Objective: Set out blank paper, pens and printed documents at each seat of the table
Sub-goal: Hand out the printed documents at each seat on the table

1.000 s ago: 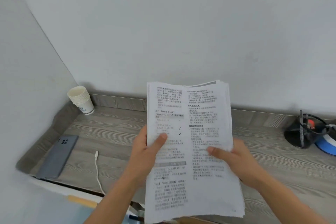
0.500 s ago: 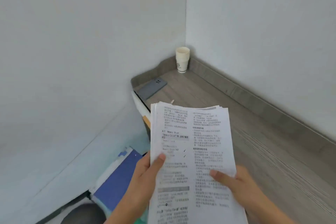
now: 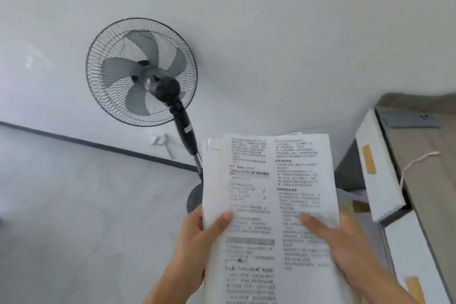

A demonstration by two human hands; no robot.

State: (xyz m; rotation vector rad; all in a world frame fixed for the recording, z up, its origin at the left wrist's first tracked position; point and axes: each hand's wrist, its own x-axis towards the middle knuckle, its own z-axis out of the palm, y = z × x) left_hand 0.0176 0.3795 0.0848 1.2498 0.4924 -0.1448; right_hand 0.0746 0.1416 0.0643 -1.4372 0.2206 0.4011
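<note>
1. Stack of white printed sheets with black two-column text [image 3: 269,180]: held upright in mid-air at lower centre, apart from the table. The top edges fan out slightly at the left.
2. Left hand [image 3: 195,237]: grips the stack's left edge with the thumb pressed on the front sheet. The fingers are hidden behind the paper.
3. Right hand [image 3: 350,249]: grips the stack's right edge with the thumb lying across the front sheet. The fingers are hidden behind.
4. Black pedestal fan with grey blades and a wire guard [image 3: 142,71]: stands by the white wall. Its pole passes behind the stack's upper left corner.
5. Grey wood-grain table [image 3: 434,192]: at the right edge of the view. A grey phone [image 3: 407,119] lies at its far end, and a thin white cable [image 3: 417,160] lies nearer.
6. White panels with tan tape strips [image 3: 385,185]: along the table's near side.
</note>
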